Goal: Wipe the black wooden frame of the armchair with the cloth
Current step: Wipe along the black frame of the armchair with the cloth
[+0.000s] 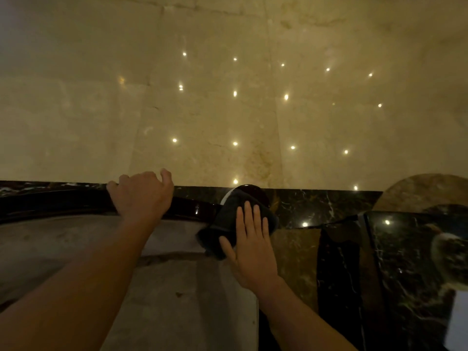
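The armchair's glossy black wooden frame [58,203] curves across the lower left of the head view and ends in a rounded knob [250,191]. A dark folded cloth [222,224] is draped over the frame just below that knob. My right hand [250,247] lies flat on the cloth, fingers straight and together, pressing it against the frame. My left hand [143,192] grips the top of the frame further left, fingers curled over its far edge. The chair's grey upholstery [177,287] fills the space below the frame.
A polished beige marble wall [228,110] with reflected light spots stands right behind the chair. A dark veined marble band [316,201] runs along it. A dark marble-topped table [410,262] sits at the right, with a round beige surface [417,191] beyond.
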